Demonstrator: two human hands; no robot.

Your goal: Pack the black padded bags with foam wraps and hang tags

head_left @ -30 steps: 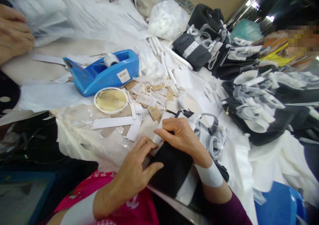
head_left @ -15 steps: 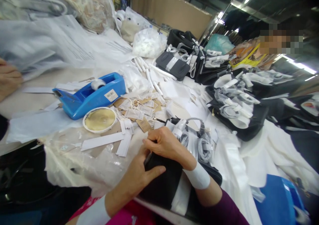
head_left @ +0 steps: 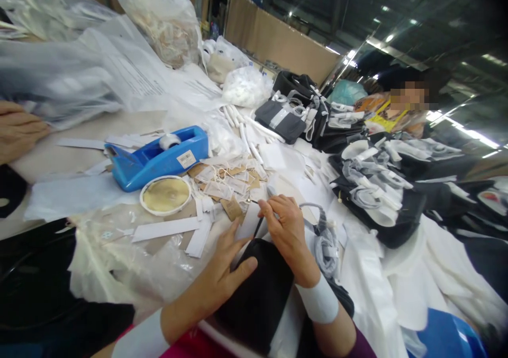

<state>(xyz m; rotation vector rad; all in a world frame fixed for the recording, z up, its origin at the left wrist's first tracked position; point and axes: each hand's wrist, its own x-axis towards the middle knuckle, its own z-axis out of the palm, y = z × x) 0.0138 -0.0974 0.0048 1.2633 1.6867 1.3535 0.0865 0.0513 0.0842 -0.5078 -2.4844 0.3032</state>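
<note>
A black bag lies at the table's front edge, with a strip of white wrapping across it. My left hand grips the bag's near left end, thumb on top and fingers over the far side. Just above the bag, my right hand is closed in a pinch on a thin black strap that rises from the bag's end. A small metal tip sticks out left of those fingers. Beyond my right wrist lies a grey plastic-wrapped handle.
A blue tape dispenser, a round yellow-filled lid and loose tags lie to the left. Wrapped black bags are piled right. Another person's hand rests at far left; another person is at the back.
My right hand has come up off the bag and away from my left hand, drawing the thin black strap up. My left hand keeps its hold. The view has shifted slightly.
</note>
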